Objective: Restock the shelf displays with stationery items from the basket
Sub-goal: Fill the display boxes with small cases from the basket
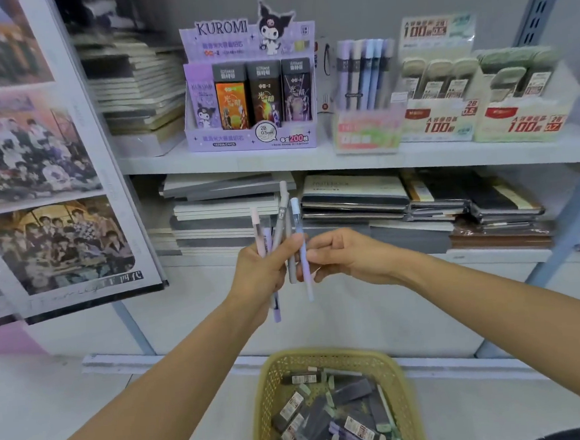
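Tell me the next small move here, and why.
Probably the right hand draws the lavender tube it pinches out of the bundle in the left hand and lifts it to the pastel tube display on the upper shelf, where matching tubes stand upright.

Left hand (263,273) gripping slim lead tubes (284,227); right hand (346,255) pinching one, above yellow basket (404,376)

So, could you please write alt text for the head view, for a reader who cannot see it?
A person's left hand holds several slim pastel tubes while the right hand pinches one, facing stationery shelves; a yellow basket sits below.
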The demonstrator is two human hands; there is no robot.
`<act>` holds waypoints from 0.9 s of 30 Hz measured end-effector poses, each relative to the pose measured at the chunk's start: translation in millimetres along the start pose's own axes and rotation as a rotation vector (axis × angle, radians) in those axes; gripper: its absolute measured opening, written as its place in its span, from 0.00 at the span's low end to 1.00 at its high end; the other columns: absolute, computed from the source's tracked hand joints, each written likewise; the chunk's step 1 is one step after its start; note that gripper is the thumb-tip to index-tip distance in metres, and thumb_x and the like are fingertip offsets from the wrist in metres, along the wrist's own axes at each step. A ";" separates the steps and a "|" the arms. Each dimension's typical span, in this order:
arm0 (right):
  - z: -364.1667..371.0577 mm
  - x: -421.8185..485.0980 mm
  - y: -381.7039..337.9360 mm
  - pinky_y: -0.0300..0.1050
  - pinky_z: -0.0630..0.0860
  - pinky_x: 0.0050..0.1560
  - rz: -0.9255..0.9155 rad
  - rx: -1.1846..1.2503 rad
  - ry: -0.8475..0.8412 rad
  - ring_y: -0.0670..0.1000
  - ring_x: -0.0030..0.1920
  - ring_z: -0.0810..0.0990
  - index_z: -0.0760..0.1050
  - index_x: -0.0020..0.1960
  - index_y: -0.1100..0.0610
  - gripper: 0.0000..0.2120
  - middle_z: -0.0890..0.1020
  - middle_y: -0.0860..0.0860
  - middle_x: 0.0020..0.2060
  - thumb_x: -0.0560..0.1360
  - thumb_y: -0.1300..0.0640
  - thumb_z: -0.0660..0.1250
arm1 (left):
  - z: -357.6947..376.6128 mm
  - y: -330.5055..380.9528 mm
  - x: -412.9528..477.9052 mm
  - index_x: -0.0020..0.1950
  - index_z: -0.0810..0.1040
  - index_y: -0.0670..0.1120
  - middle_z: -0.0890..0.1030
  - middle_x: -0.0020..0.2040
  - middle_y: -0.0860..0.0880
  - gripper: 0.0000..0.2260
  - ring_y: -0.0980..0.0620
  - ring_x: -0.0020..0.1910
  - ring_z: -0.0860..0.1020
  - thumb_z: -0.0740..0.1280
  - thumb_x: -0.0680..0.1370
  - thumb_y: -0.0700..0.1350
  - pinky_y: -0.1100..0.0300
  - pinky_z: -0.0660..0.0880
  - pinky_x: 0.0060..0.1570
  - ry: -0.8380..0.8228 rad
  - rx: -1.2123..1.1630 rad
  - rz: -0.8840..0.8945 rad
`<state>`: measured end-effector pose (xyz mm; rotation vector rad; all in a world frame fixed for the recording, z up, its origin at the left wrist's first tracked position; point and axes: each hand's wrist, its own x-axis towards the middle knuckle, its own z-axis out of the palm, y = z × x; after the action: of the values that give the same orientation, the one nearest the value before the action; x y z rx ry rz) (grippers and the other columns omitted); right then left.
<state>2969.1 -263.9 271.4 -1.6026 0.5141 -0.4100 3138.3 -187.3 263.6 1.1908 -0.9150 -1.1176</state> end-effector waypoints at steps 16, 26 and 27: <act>-38.4 -21.3 -119.0 0.37 0.80 0.41 -0.384 -0.193 0.597 0.49 0.41 0.84 0.81 0.53 0.60 0.07 0.86 0.54 0.42 0.75 0.63 0.69 | 37.8 71.8 13.1 0.40 0.82 0.41 0.71 0.25 0.52 0.14 0.56 0.24 0.68 0.74 0.71 0.52 0.63 0.68 0.28 0.011 0.147 0.229; -124.4 -38.6 -222.3 0.39 0.79 0.39 -0.567 -0.451 0.998 0.48 0.39 0.83 0.78 0.55 0.65 0.08 0.84 0.59 0.44 0.79 0.62 0.66 | 65.0 137.7 56.7 0.42 0.80 0.44 0.74 0.23 0.59 0.07 0.63 0.20 0.70 0.76 0.70 0.45 0.73 0.66 0.23 -0.050 0.144 0.464; -130.2 -35.0 -222.6 0.39 0.78 0.39 -0.538 -0.496 1.006 0.49 0.39 0.83 0.78 0.56 0.67 0.09 0.84 0.60 0.45 0.79 0.62 0.66 | 67.1 141.2 61.3 0.42 0.79 0.44 0.74 0.22 0.60 0.08 0.64 0.21 0.71 0.76 0.70 0.45 0.74 0.66 0.23 -0.053 0.145 0.477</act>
<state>2887.7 -339.9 506.6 -1.9324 0.9826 -1.6381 3111.5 -260.5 412.4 0.9881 -1.2590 -0.7094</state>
